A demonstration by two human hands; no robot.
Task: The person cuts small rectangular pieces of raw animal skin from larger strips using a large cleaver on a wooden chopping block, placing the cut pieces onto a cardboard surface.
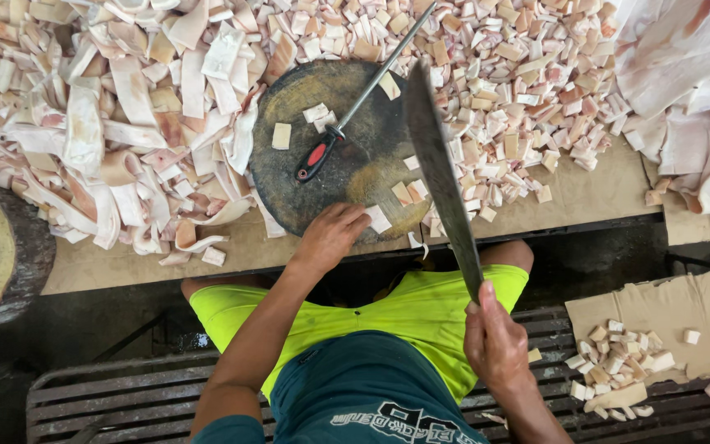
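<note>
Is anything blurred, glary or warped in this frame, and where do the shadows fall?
Head view: even daylight, no strong glare; the cleaver blade is slightly soft, the right hand and left hand are sharp; wide-angle bending at the edges; deep shadow under the table edge.

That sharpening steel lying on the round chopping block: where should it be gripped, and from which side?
Grip the sharpening steel by its black and red handle at the lower left end, nearest the left hand. Come from the person's side of the chopping block; the thin rod points away, up and right, over the cut pieces.
</note>
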